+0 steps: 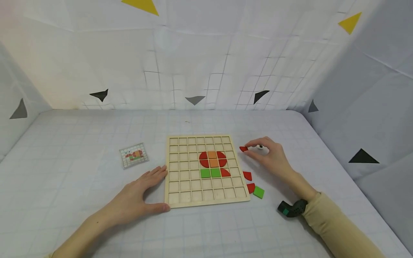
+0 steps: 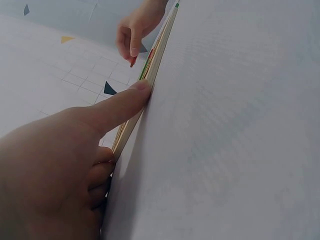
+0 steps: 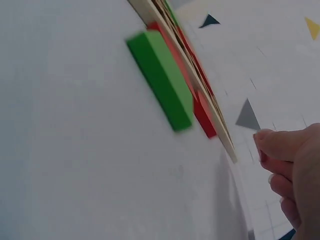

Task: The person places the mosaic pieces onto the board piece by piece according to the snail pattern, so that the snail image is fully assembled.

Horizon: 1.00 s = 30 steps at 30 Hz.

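Wooden grid board flat, left hand touching left edge. On it: two orange squares between red quarter-rounds; nearer, two green squares, single red quarter-round. Small red piece, probably quarter-round, pinched by right hand just off right side. Along that side: two loose red pieces, loose green square.

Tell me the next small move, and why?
Probably the right hand should bring its red piece over the wooden board: the piece is pinched just beside it, the board has unfilled squares, and the left hand rests against it.
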### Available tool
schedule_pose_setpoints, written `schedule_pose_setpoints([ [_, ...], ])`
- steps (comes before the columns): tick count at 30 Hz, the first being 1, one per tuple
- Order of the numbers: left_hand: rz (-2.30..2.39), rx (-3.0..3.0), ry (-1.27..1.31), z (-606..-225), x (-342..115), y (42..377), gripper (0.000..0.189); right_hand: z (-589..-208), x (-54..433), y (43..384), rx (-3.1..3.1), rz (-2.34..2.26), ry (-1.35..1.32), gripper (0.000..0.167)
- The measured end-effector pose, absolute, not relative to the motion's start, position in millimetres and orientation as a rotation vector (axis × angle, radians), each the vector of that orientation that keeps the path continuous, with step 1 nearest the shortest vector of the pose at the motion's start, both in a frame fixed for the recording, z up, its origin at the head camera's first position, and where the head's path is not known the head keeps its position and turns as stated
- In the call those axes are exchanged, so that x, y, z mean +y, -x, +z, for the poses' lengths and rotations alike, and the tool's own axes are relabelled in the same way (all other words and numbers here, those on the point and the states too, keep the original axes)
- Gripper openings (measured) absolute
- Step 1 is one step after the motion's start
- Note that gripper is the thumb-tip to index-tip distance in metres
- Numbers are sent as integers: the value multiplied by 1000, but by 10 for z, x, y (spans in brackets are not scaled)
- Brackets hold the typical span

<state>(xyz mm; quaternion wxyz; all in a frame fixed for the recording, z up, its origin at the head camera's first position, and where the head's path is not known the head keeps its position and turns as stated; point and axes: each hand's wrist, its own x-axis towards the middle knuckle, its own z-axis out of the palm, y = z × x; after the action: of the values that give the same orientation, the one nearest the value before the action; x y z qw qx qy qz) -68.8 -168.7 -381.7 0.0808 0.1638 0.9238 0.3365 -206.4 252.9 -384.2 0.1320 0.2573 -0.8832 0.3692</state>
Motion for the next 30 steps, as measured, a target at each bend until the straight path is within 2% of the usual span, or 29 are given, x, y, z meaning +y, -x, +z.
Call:
schedule_pose_setpoints([
  [14, 1008, 2757, -493, -3818, -1682, 698, 97, -3679, 1897, 1749, -2596, 1229, -786, 24],
  [30, 1011, 2757, -484, -3819, -1690, 691, 98, -3728, 1384, 1639, -2476, 1246, -1012, 23],
])
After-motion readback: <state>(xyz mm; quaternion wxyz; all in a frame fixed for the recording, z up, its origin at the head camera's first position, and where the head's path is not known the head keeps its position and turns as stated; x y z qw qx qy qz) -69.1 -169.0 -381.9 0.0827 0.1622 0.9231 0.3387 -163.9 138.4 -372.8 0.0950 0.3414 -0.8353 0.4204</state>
